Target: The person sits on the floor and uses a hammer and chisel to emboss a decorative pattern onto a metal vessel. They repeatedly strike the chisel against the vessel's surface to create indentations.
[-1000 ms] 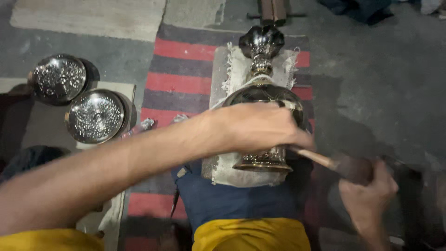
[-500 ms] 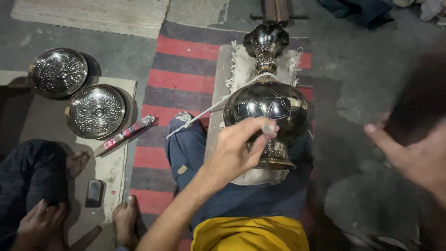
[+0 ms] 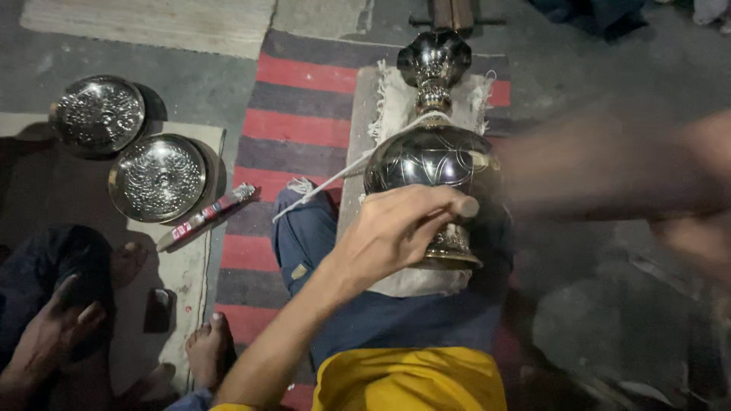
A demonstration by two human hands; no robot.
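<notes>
A dark polished metal vase with engraved lines lies on a fringed white cloth across my blue-trousered lap, its flared mouth pointing away. A white cord loops round its neck. My left hand is closed round a small metal punch, the tip set against the vase's belly. My right hand is a motion blur at the right edge. A dark streak, the hammer, stretches from it toward the punch.
Two embossed silver bowls sit on a mat at the left, with a red and white stick beside them. Another person's hand and foot are at lower left, near a small dark phone. A red-striped rug lies under the cloth.
My left arm has drawn back from across the vase and set the punch on its belly. My right hand has risen from lower right and swings in blurred.
</notes>
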